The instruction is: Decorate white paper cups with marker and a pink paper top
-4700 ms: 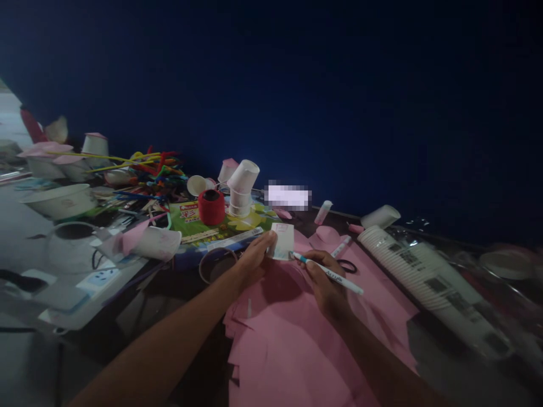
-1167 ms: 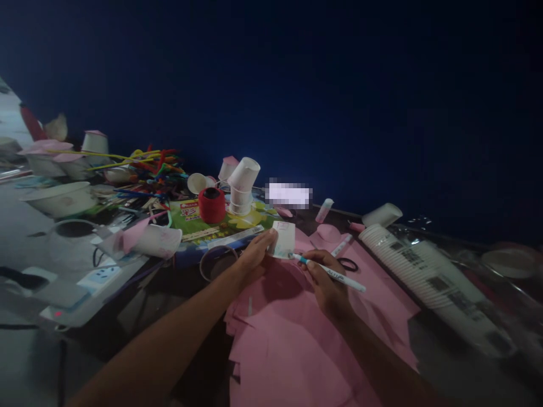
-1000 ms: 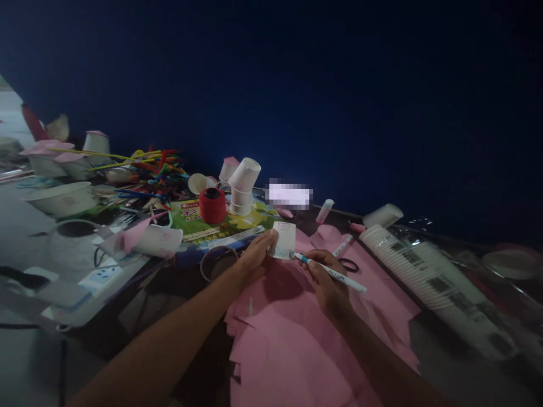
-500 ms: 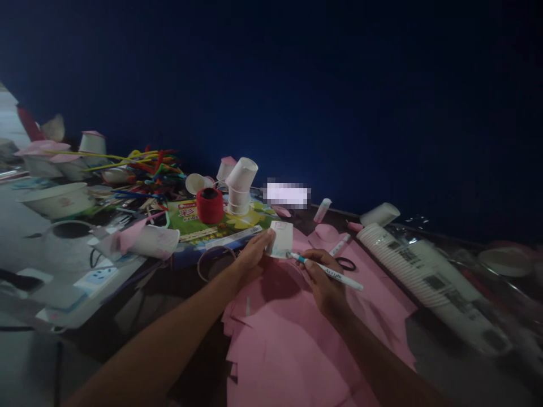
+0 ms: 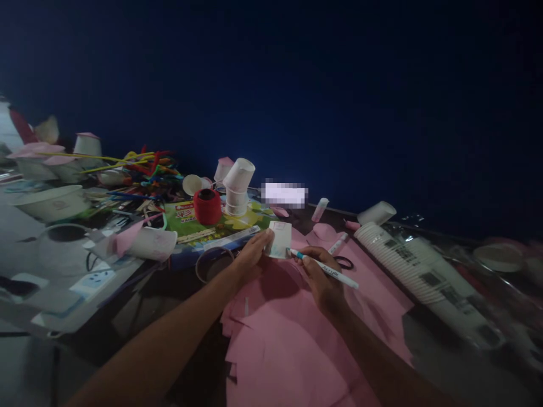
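My left hand (image 5: 255, 252) is closed on a small white paper cup (image 5: 280, 238), gripping its left side. Faint bluish marks show on the lower part of the cup. My right hand (image 5: 319, 278) holds a white marker (image 5: 339, 276) with a teal band, its tip at the cup's lower right edge. Under both hands spread sheets of pink paper (image 5: 288, 350). Black scissor handles (image 5: 344, 262) and another white marker (image 5: 338, 243) lie on the paper just beyond my right hand.
Stacked cups (image 5: 236, 200) stand beside a red yarn spool (image 5: 207, 206). Colourful pipe cleaners (image 5: 148, 164) lie back left, near a white bowl (image 5: 53, 203). A power strip (image 5: 92, 282) is at the left. Long sleeves of wrapped cups (image 5: 428, 277) lie right.
The view has shifted slightly, so most things sit a little further left. The marker tip has risen slightly along the cup's lower right edge. Both hands keep their hold.
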Demonstrator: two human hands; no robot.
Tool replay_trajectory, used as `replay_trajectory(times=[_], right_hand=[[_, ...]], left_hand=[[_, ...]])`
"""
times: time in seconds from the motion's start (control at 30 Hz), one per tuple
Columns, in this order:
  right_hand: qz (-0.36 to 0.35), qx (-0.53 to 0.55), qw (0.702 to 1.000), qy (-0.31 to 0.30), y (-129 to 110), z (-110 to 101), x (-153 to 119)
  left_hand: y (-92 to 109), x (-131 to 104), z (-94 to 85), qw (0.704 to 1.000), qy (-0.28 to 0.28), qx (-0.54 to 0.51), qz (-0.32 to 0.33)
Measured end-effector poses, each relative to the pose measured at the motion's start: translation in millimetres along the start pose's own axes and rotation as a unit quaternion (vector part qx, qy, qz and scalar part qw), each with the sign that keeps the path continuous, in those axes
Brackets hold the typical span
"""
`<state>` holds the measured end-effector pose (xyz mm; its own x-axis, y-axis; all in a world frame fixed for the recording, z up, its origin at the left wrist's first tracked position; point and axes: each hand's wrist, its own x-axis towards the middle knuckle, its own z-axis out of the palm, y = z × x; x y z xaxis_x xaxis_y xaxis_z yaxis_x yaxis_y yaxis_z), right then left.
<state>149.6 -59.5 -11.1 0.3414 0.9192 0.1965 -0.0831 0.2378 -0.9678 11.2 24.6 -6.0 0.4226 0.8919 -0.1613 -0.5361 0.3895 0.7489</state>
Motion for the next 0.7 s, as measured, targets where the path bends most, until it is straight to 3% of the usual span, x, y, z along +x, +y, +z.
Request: replay_trajectory(times=[0.7], right_hand=[[-0.003, -0.033, 0.999, -0.010, -3.3, 0.7, -2.0]], left_hand=[[-0.9, -1.0, -1.8, 1.000, -0.019, 0.005, 0.009]])
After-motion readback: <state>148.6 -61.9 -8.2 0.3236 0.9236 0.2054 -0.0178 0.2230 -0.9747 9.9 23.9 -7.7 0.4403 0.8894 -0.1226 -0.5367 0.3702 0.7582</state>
